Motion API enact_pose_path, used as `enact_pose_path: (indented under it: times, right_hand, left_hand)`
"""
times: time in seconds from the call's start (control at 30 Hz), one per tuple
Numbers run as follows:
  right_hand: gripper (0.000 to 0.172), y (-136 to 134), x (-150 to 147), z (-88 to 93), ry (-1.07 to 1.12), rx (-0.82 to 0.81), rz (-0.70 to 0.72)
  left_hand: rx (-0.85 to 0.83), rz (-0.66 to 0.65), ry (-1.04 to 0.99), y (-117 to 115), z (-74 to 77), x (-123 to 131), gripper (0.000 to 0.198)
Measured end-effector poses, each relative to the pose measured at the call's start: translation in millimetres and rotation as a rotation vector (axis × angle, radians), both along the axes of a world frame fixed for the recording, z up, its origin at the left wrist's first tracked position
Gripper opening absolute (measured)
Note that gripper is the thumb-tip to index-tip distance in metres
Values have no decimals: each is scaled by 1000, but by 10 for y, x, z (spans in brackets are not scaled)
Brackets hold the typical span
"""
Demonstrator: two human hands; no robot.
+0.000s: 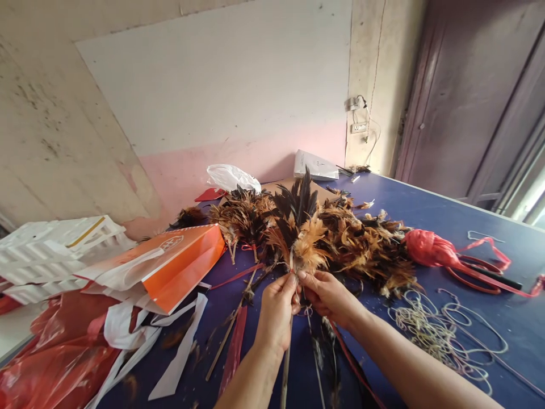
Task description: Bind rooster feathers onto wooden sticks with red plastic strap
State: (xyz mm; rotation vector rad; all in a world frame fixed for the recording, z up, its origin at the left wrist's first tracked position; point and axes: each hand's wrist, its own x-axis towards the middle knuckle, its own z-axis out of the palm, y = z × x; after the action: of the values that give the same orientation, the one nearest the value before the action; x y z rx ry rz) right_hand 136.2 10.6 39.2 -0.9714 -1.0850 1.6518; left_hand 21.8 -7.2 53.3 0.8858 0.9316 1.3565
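My left hand [279, 307] pinches the lower end of a feather bunch [300, 227], with a thin stick [286, 363] running down below it. Right beside it, my right hand [326, 292] closes its thumb and fingers on the same bunch's base. Black feathers stand upright at the top of this bunch, and orange-brown ones fan out lower down. Brown and black feather piles lie behind it, one on the left [244, 216] and a larger one on the right [370, 247]. A red strip [347, 352] trails below my right hand.
An orange and white bag [183, 267], red plastic [63, 352] and white foam trays [55, 250] lie at left. On the blue table [447, 216] at right are a red plastic ribbon bundle [430, 248], scissors [489, 275] and tangled string [426, 329]. A white package [315, 165] rests by the wall.
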Motion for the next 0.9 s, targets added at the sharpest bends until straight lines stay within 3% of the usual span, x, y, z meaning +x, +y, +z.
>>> enact_pose_path:
  times: [0.3, 0.43, 0.73, 0.9]
  right_hand:
    - [26, -31, 18, 50, -43, 346, -195]
    - [26, -30, 63, 36, -3, 355, -193]
    - [31, -38, 64, 7, -149, 375, -295]
    - [34, -83, 26, 4, -136, 318, -368]
  left_hand:
    - [101, -21, 238, -38, -37, 35, 31]
    - [283, -6, 337, -91, 19, 65, 15]
    - [392, 168, 523, -51, 20, 87, 24]
    - [457, 273, 869, -69, -71, 146, 36]
